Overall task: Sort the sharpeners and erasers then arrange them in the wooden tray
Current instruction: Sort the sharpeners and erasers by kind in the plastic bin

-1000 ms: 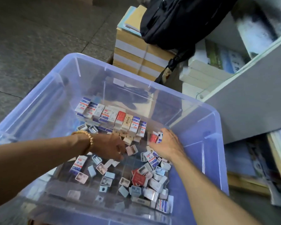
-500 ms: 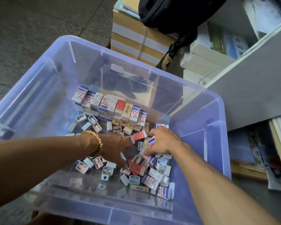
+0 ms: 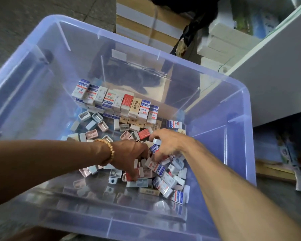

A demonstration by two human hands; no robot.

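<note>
Digging in the bin (image 3: 240, 108) — left hand (image 3: 130, 157) fingers down in loose pieces (image 3: 165, 180), grip unclear; right hand (image 3: 170, 143) pinching a sharpener (image 3: 157, 141) — erasers (image 3: 118, 100) along the far wall.

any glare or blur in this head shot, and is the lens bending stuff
Head view: the wide lens bows the clear bin's rim; reflections cloud its near wall, doubling the loose pile; the stacked erasers read sharp; the upper corners smear; both hands, left and right, are evenly lit.

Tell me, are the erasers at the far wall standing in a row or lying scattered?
Standing. The erasers form a neat upright row side by side at the bin's far wall; loose pieces lie scattered nearer.
</note>
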